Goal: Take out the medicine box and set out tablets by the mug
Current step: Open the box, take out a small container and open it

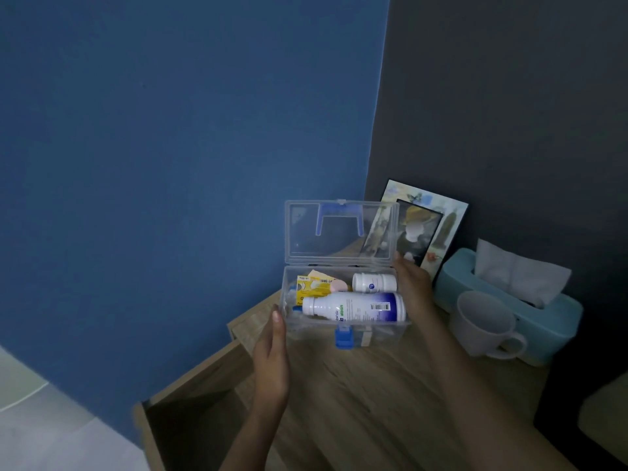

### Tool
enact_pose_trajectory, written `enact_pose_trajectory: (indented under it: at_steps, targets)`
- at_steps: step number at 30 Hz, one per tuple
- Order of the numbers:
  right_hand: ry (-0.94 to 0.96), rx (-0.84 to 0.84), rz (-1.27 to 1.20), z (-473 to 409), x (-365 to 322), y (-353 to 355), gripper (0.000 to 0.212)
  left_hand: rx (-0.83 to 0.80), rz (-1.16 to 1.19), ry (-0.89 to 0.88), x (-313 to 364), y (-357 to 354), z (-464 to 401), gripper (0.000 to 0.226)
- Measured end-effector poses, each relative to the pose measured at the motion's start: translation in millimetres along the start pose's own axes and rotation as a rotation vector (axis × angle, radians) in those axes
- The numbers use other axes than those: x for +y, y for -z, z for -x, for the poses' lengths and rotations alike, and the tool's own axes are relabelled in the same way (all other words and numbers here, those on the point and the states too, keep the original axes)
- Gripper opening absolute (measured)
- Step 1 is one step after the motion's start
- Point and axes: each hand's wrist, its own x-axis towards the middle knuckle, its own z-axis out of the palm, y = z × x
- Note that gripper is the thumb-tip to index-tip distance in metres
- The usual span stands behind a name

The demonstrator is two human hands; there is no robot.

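A clear plastic medicine box [373, 334] with a blue latch stands on the wooden bedside table, its lid [339, 232] swung up. Inside lie a large white bottle [353, 307], a small white bottle [373, 283] and a yellow packet [312, 288]. My left hand [272, 355] rests flat against the box's left side, fingers straight. My right hand [413, 287] touches the box's right side by the lid hinge. A white mug [482, 322] stands to the right of the box.
A teal tissue box [509, 300] sits behind the mug. A picture frame [428, 229] leans on the dark wall behind the box. An open drawer [190, 413] juts out at the table's left. Blue wall to the left.
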Motion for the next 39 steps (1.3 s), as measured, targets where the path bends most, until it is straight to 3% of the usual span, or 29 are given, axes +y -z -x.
enact_pose_trajectory:
  at_steps: [2, 6, 10, 12, 16, 21, 25, 39]
  targets:
    - [0.056, -0.063, -0.036, 19, 6, 7, 0.026, 0.003, 0.008, -0.002, 0, 0, 1, 0.076]
    - [0.168, -0.121, -0.066, 66, 41, 17, 0.035, 0.082, -0.058, -0.062, -2, -4, -1, 0.072]
    - [0.264, -0.076, -0.033, 91, 71, 10, 0.044, 0.186, -0.294, -0.355, 4, -14, -17, 0.038]
    - [0.273, -0.066, -0.025, 91, 74, 9, 0.045, 0.101, -0.382, -0.461, 13, -25, -33, 0.021]
    - [0.259, -0.080, 0.004, 89, 77, 13, 0.044, -0.136, -0.523, -0.350, 29, -50, -74, 0.016]
    - [0.256, -0.083, -0.019, 88, 79, 15, 0.045, -0.211, -0.731, -0.135, 37, -72, -110, 0.028]
    - [0.266, -0.082, -0.065, 89, 76, 13, 0.041, -0.277, -0.888, -0.075, 39, -79, -122, 0.036]
    - [0.271, -0.051, -0.017, 90, 76, 11, 0.039, -0.251, -0.761, -0.057, 33, -75, -118, 0.024]
